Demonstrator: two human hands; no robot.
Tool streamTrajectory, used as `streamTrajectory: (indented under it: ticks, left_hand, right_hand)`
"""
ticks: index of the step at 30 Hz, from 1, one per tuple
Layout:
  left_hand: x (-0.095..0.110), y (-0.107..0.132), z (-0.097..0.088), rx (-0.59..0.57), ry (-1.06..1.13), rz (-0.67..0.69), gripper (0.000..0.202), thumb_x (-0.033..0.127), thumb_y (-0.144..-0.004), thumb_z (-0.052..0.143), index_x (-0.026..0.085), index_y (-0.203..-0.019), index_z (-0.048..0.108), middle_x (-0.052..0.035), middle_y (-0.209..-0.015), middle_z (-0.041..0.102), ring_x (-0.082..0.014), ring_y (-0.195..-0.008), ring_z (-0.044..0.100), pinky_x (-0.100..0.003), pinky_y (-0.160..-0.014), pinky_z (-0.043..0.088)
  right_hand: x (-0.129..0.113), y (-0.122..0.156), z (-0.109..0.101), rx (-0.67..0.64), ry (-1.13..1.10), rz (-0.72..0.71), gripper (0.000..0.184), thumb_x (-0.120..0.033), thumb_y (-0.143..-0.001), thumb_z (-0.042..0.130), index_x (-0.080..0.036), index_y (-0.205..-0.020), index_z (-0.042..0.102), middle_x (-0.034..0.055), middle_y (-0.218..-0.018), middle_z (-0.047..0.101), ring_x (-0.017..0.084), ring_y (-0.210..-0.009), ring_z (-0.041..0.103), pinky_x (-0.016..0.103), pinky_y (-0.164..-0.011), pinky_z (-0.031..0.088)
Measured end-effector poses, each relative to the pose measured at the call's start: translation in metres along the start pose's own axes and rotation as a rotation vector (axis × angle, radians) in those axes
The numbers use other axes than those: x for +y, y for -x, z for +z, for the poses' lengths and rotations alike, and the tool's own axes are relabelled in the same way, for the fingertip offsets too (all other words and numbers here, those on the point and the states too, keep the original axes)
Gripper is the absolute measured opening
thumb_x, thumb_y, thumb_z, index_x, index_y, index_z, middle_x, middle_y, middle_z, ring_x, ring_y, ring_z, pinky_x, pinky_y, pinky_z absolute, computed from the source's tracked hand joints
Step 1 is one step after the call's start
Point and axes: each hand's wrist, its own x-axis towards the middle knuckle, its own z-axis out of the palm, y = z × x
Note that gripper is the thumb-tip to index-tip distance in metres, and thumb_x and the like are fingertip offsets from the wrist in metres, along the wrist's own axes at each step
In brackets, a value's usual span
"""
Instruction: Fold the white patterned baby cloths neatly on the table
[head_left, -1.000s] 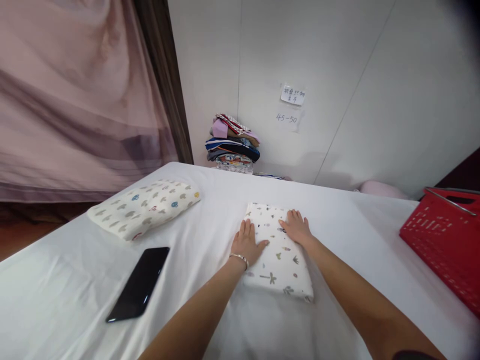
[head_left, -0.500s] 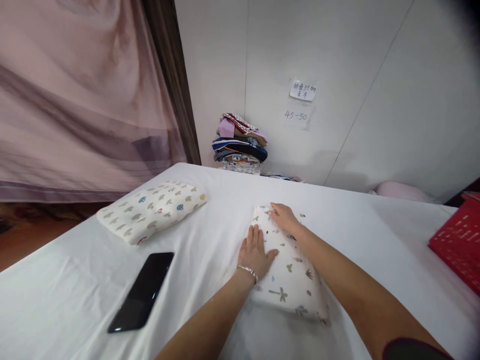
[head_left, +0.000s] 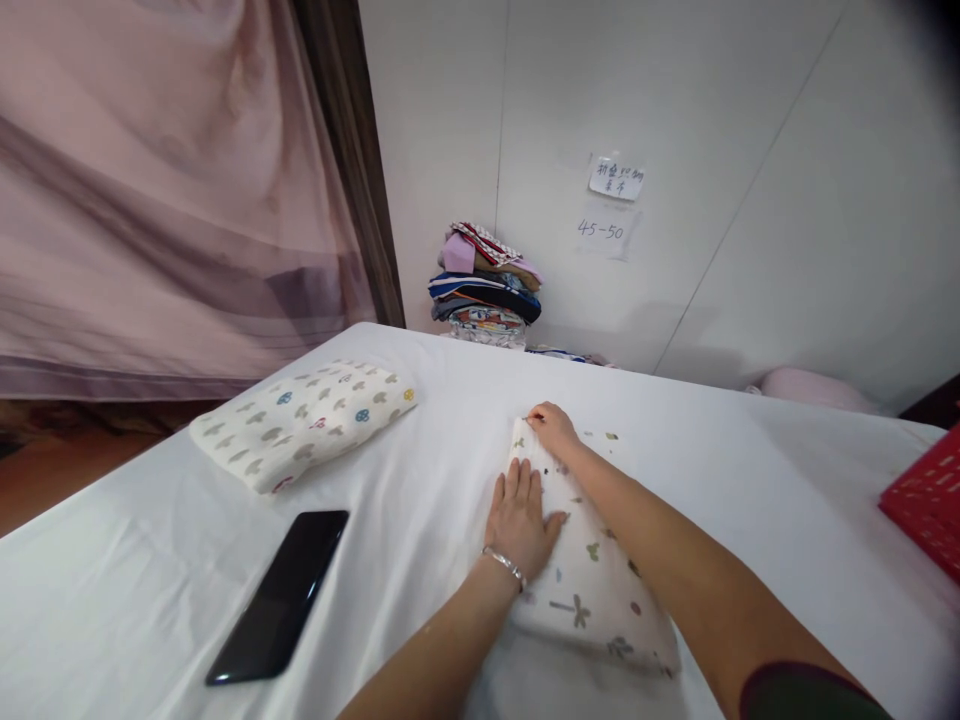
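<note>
A folded white cloth (head_left: 592,590) printed with small palm trees and leaves lies on the white-covered table (head_left: 450,400) in front of me. Flat on its left edge rests my left hand (head_left: 521,520), fingers stretched out and a bracelet at the wrist. At the cloth's far end, my right hand (head_left: 553,428) has its fingers pinched on the far edge. My right forearm hides part of the cloth's right side.
To the left lie another folded white cloth (head_left: 300,420) with a mushroom print and a black phone (head_left: 281,595). A stack of folded clothes (head_left: 487,285) stands behind the table. A red basket (head_left: 926,500) is at the right edge.
My right hand has shifted slightly left along the far edge and its fingers have closed into a pinch there. My left hand stays flat on the cloth.
</note>
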Motion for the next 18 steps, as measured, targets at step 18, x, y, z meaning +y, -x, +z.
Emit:
streamTrajectory:
  ticks: [18]
  left_hand:
    - [0.001,-0.005,-0.001,-0.034,0.008,-0.102,0.075,0.058,-0.08,0.031,0.011,-0.139,0.027,-0.0092,-0.148,0.014,-0.0294,-0.136,0.007,-0.046,-0.107,0.019]
  right_hand:
    - [-0.017,0.054,-0.013,-0.094,0.163,-0.146,0.045,-0.033,-0.088,0.037,-0.019,-0.131,0.039,0.0054,-0.143,0.03,0.02,-0.133,0.017,0.041,-0.106,0.009]
